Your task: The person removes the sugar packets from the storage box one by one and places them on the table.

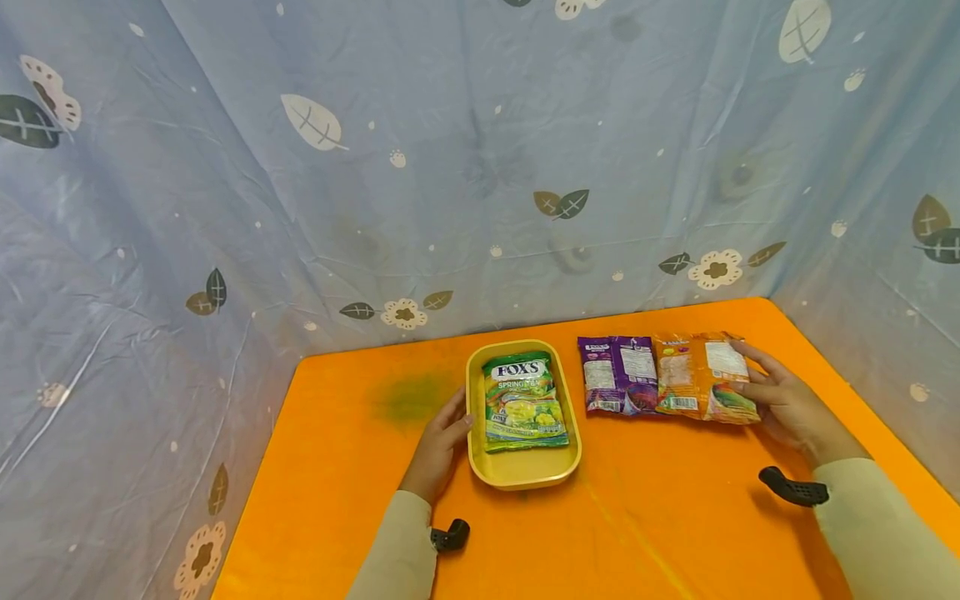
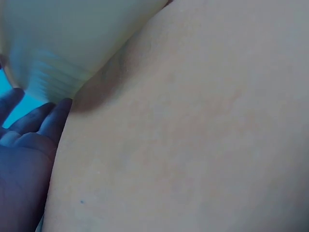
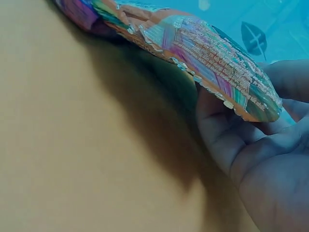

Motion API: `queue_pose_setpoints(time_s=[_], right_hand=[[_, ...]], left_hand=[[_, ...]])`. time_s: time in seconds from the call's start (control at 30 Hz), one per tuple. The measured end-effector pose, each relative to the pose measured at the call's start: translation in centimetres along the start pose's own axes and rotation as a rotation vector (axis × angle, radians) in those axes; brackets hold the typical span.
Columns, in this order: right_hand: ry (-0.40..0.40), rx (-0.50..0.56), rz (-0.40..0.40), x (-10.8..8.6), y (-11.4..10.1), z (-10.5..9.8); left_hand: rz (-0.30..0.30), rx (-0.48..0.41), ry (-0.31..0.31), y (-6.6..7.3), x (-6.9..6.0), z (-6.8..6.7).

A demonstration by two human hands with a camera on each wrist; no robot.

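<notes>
On the orange table, a yellow tray (image 1: pixel 525 477) holds a green FOX'S candy packet (image 1: pixel 522 408). The person's left hand (image 1: pixel 441 442) grips the tray's left side in the head view, its thumb at the rim. Seen from the left wrist, the fingers (image 2: pixel 57 123) lie against the tray's outer wall (image 2: pixel 72 43). To the right, the right hand (image 1: pixel 787 412) pinches the right edge of an orange candy packet (image 1: pixel 686 375). From the right wrist, that packet's end (image 3: pixel 222 63) is lifted off the table, with the thumb and fingers on either side of it.
A purple candy packet (image 1: pixel 618 375) lies face down left of the orange one, their edges touching. Bluish leaf-patterned curtains (image 1: pixel 465 208) stand behind the table (image 1: pixel 600 533) and at both sides. Black wrist devices (image 1: pixel 795 489) are worn on both sleeves.
</notes>
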State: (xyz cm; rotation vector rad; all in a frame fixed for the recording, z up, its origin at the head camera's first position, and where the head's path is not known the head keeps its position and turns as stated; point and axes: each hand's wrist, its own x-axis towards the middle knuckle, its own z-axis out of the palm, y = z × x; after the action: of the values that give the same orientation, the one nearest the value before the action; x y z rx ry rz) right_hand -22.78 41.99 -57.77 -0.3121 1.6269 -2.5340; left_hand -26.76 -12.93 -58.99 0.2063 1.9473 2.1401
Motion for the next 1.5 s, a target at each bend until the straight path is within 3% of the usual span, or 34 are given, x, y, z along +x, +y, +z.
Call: queue_pose_setpoints(time_s=[0.13, 0.17, 0.33, 0.4, 0.5, 0.73, 1.07, 1.17, 1.4, 1.5], right_hand=[[0.015, -0.076, 0.053, 0.0, -0.3, -0.7], [0.022, -0.127, 0.070, 0.1, -0.5, -0.9], [0.095, -0.573, 0.150, 0.7, -1.8, -1.0], [0.105, -0.671, 0.167, 1.0, -2.4, -1.0], [0.108, -0.730, 0.190, 1.4, -2.8, -0.8], [0.117, -0.673, 0.258, 1.9, -3.0, -0.9], [0.179, -0.792, 0.254, 1.3, -3.4, -1.2], [0.194, -0.712, 0.218, 0.6, -3.6, -1.5], [0.196, -0.309, 0.104, -0.1, -4.1, -1.4], [0.182, -0.233, 0.063, -0.1, -4.1, -1.2]], left_hand=[[-0.001, -0.005, -0.004, 0.0, 0.0, 0.0], [-0.001, -0.005, -0.005, 0.0, 0.0, 0.0], [0.006, -0.004, -0.008, 0.0, 0.1, 0.0], [0.009, -0.003, -0.009, 0.0, 0.1, 0.0], [0.012, -0.007, -0.013, 0.0, 0.1, 0.0], [0.029, -0.003, -0.025, -0.2, 0.3, 0.0], [0.019, -0.004, -0.015, -0.1, 0.2, 0.0], [0.016, -0.006, -0.014, -0.2, 0.2, 0.0], [0.017, 0.011, -0.008, -0.4, 0.1, -0.2], [0.015, 0.006, -0.003, -0.4, 0.2, -0.2]])
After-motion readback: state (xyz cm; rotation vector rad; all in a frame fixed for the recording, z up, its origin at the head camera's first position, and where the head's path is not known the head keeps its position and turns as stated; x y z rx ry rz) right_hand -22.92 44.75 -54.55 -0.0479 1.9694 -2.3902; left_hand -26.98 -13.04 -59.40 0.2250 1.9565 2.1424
